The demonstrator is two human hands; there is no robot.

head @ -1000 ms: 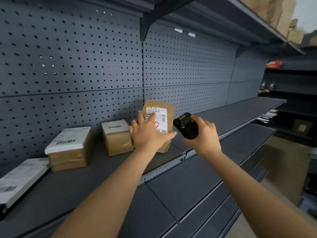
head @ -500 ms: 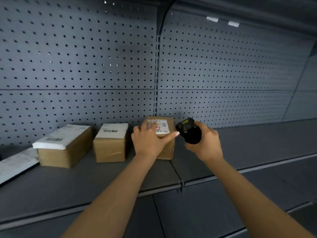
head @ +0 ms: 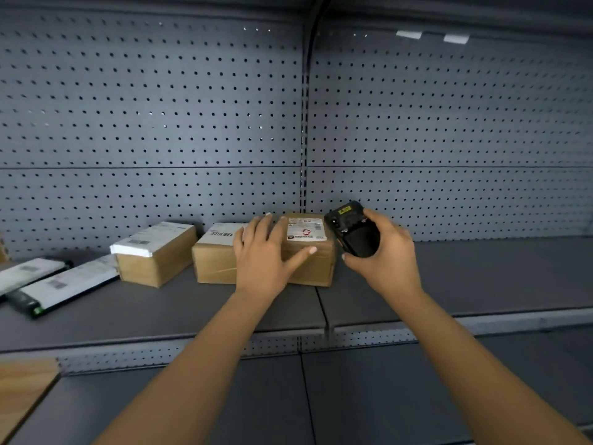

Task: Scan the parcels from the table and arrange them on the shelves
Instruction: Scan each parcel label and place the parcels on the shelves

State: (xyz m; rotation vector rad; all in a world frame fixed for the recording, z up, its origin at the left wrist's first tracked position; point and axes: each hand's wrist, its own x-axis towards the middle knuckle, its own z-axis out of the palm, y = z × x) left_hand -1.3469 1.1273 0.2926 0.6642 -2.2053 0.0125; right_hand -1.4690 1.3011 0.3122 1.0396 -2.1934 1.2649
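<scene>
Five straight fingers of our left hand lie spread against the brown parcel, thumb across its front, below a white label with a red mark, its print too blurred to read. Our right hand grips a black scanner just right of the parcel, which stands on the grey shelf beside a second box.
</scene>
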